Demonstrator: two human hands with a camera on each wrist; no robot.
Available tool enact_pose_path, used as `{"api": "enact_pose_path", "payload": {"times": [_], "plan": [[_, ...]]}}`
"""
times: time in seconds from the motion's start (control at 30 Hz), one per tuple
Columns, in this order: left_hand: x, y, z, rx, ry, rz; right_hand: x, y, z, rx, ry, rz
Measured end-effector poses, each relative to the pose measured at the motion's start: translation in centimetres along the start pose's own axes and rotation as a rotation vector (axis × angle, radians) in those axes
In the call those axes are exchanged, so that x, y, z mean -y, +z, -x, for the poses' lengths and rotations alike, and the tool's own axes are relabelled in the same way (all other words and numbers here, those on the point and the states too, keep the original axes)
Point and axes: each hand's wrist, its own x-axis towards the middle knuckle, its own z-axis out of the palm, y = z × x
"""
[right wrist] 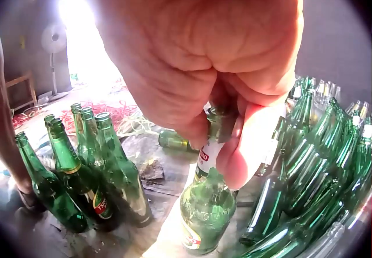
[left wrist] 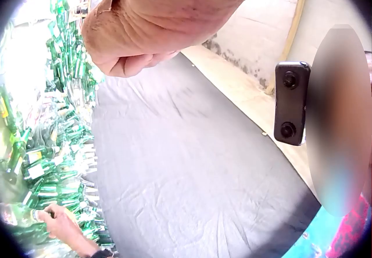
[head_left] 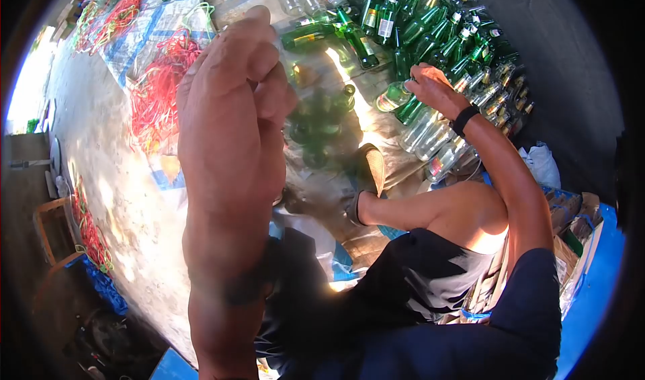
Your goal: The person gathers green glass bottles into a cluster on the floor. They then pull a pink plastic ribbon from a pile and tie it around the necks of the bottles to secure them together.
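Note:
My right hand [head_left: 440,91] grips a green glass bottle [right wrist: 208,211] by its neck. The bottle carries a white neck label and tilts over the floor, beside the heap of bottles. My left hand [head_left: 232,104] is raised close before the head camera, its fingers curled in; the left wrist view shows nothing in that fist [left wrist: 157,25]. Several green bottles [right wrist: 75,171] stand upright in a group left of the held one in the right wrist view. In the head view they look blurred, beside the raised left hand.
A large heap of green bottles [head_left: 430,34] and clear bottles [head_left: 430,131] lies along the dark wall sheet [left wrist: 168,153]. Tangled red strings [head_left: 161,91] cover part of the floor to the left. A blue-edged crate [head_left: 571,245] stands at the right, near the bent knee [head_left: 470,212].

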Motion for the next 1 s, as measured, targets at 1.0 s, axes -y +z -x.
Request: {"api": "enact_pose_path", "payload": {"times": [1.0], "plan": [[-0.5, 0.9, 0.2, -0.078, 0.004, 0.016, 11.7, 0.1, -1.3, 0.12, -0.171, -0.235]]}}
